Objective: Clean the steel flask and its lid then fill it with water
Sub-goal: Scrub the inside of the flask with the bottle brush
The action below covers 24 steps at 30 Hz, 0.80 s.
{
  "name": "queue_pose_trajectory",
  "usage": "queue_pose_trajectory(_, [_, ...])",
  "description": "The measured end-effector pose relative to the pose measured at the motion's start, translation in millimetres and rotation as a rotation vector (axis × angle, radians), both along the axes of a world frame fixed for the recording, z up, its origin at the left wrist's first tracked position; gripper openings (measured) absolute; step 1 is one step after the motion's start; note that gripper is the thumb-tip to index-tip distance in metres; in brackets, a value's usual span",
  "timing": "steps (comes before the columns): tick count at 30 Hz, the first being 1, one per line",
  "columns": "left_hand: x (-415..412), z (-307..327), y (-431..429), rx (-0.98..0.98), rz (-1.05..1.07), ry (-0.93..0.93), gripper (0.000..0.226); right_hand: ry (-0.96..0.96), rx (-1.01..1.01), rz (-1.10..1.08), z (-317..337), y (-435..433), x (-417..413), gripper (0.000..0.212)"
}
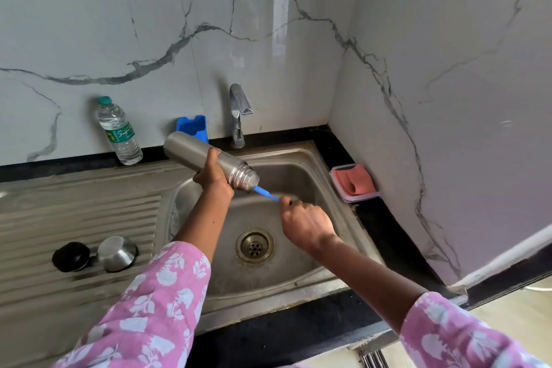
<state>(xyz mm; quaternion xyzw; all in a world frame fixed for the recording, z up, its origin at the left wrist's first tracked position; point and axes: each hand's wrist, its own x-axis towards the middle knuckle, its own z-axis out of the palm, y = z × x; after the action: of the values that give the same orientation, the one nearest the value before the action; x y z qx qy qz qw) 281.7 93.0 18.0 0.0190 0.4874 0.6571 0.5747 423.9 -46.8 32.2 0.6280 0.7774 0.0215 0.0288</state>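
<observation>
Steel flask tilted, mouth down-right toward sink, base up-left.

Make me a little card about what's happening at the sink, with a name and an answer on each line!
Place: steel sink with a draining board
Left hand: grips the steel flask, tilted, mouth pointing down over the basin
Right hand: holds a blue brush handle, its far end inside the flask's mouth
Lids: steel cap and black stopper lie side by side on the draining board, off the flask
Tap: no water seen running
Also there: plastic water bottle by the wall
</observation>
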Motion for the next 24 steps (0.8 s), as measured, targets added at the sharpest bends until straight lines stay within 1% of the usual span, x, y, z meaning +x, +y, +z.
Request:
queue_pose_trajectory(4, [-16.7, 3.7, 8.2, 0.003, 0.014, 0.009, 0.063, -0.016, -0.007, 0.065, 9.5, 1.2, 16.8, 0.03])
queue_pose_trajectory(6, [-21.2, 4.5, 9.5, 0.007, 0.012, -0.005, 0.062, -0.037, 0.028, 0.089, 14.3, -0.1, 23.0, 0.033])
queue_pose_trajectory(7, [-20.8, 5.0, 8.3, 0.005, 0.011, -0.013, 0.061, -0.081, 0.053, 0.09, 16.0, 0.6, 25.6, 0.036])
queue_pose_trajectory(9, [-17.7, 4.4, 8.5, 0.0, 0.029, -0.015, 0.059, -0.129, 0.188, 0.13, 10.8, 6.6, 27.0, 0.045])
queue_pose_trajectory(10, [-16.4, 3.6, 9.2, -0.003, 0.041, -0.022, 0.059, -0.173, 0.245, 0.126, 7.8, 8.5, 24.8, 0.044])
queue_pose_trajectory(11, [-14.9, 1.8, 9.0, -0.006, 0.039, -0.026, 0.059, -0.2, 0.259, 0.087, 7.4, 9.3, 20.7, 0.038])
queue_pose_trajectory(13, [-10.7, -0.4, 4.4, 0.007, -0.002, -0.017, 0.059, -0.171, 0.326, 0.097, -1.5, 13.4, 13.2, 0.035])
queue_pose_trajectory(14, [-8.8, -1.8, 2.7, 0.013, -0.019, -0.01, 0.06, -0.169, 0.319, 0.094, -4.0, 12.6, 8.4, 0.036])
queue_pose_trajectory(16, [-8.5, -2.1, 2.4, 0.021, -0.037, -0.007, 0.06, -0.155, 0.218, 0.067, -1.0, 10.5, 2.1, 0.035])
queue_pose_trajectory(17, [-10.2, -0.8, 2.2, 0.022, -0.044, -0.001, 0.059, -0.102, 0.175, 0.071, -6.3, 11.5, 3.9, 0.033])
queue_pose_trajectory(18, [-13.0, 0.2, 2.7, 0.029, -0.046, 0.006, 0.058, 0.002, 0.099, 0.056, -7.2, 11.9, 8.5, 0.03])
queue_pose_trajectory(20, [-22.7, 0.2, 6.2, 0.036, -0.03, 0.024, 0.061, 0.274, -0.104, -0.05, -0.6, 10.3, 12.8, 0.022])
queue_pose_trajectory(21, [-27.3, -0.2, 8.0, 0.042, -0.023, 0.026, 0.062, 0.472, -0.208, -0.086, 3.1, 9.5, 13.9, 0.021])
queue_pose_trajectory(23, [-30.3, -1.6, 8.0, 0.055, -0.024, 0.023, 0.061, 1.012, -0.501, -0.211, 9.9, 11.1, 17.5, 0.027])
queue_pose_trajectory(24, [-28.2, -3.3, 7.4, 0.061, -0.035, 0.018, 0.06, 1.242, -0.648, -0.29, 11.4, 13.5, 17.8, 0.029])
